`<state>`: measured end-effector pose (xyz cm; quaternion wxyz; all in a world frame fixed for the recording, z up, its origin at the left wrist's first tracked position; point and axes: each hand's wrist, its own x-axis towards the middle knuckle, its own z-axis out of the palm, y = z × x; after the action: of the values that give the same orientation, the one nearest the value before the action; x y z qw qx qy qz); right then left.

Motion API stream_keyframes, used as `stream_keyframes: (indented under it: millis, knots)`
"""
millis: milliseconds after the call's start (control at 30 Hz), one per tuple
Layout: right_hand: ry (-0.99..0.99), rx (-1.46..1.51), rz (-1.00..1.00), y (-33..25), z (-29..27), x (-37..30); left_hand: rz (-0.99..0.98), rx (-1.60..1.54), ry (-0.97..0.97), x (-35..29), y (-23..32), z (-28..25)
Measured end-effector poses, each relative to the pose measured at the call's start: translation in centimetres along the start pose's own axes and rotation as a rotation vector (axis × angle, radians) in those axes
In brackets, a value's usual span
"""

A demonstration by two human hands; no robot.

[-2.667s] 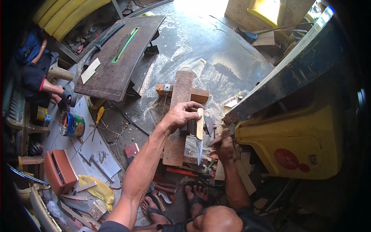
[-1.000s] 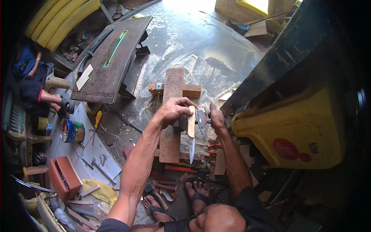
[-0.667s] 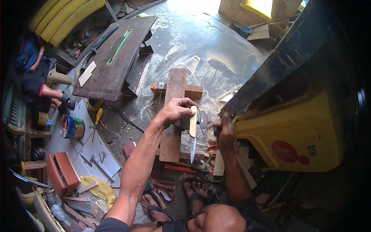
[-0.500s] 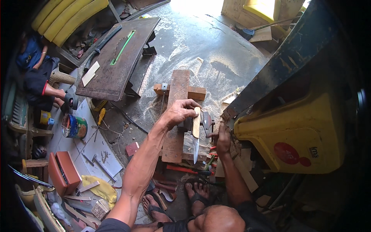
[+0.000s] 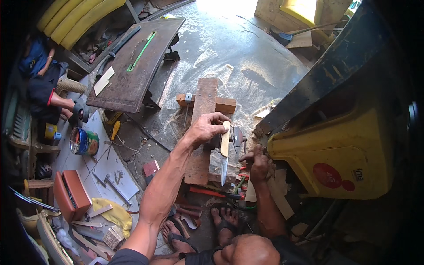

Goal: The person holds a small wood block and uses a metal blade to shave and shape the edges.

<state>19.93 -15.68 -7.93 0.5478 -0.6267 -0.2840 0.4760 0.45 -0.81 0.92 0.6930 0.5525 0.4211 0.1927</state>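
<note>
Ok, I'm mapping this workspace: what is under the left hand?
The brown plank runs under the left hand, showing above and below it in the picture; a wooden knife handle sticks out at the hand's right. Whatever it covers cannot be seen.

The camera is worn up high and looks down. It sees very wide, with black corners. The left hand (image 5: 205, 129) and right hand (image 5: 258, 166) are near, around the middle. The floor (image 5: 247, 39) stretches away toward the top, and the dark table (image 5: 123, 86) stands farther off.

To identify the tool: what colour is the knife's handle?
The handle is light tan, best seen in the head view.
</note>
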Motion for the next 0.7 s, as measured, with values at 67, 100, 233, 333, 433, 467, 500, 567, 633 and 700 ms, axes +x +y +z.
stream_keyframes:
  millis: [67,100,233,333,433,467,500,567,633,700]
  knots:
    - [0.014,-0.088,0.075,1.8,-0.1,1.2,0.033,-0.019,-0.016,0.1,-0.1,0.0]
    - [0.022,-0.13,0.098,3.0,0.1,2.2,0.034,-0.024,-0.024,0.2,0.0,-0.1]
    - [-0.065,-0.044,0.185,0.9,1.6,9.9,0.007,-0.087,-0.046,0.3,0.0,-0.3]
    - [-0.199,0.087,0.107,-3.8,1.5,8.7,0.013,-0.062,-0.025,0.0,-0.2,-0.8]
    - [-0.19,0.088,-0.039,-4.3,0.8,3.5,0.024,-0.062,-0.015,-0.3,-0.8,-1.3]
    - [-0.121,-0.051,-0.007,-2.3,-0.8,2.1,0.013,-0.075,-0.017,-0.3,-0.7,-1.1]
    - [-0.166,-0.1,0.071,-0.9,-1.2,0.9,-0.005,-0.083,-0.012,-0.4,-0.6,-1.0]
    - [-0.243,-0.202,0.226,1.2,-1.6,-0.3,0.012,-0.075,0.001,-0.2,-0.4,-0.5]
    - [-0.158,-0.142,0.117,6.5,-2.9,5.2,0.051,-0.081,-0.036,0.9,0.3,0.8]
    - [-0.126,-0.081,0.199,5.3,-0.6,8.2,0.018,-0.07,-0.019,0.7,-0.3,0.0]
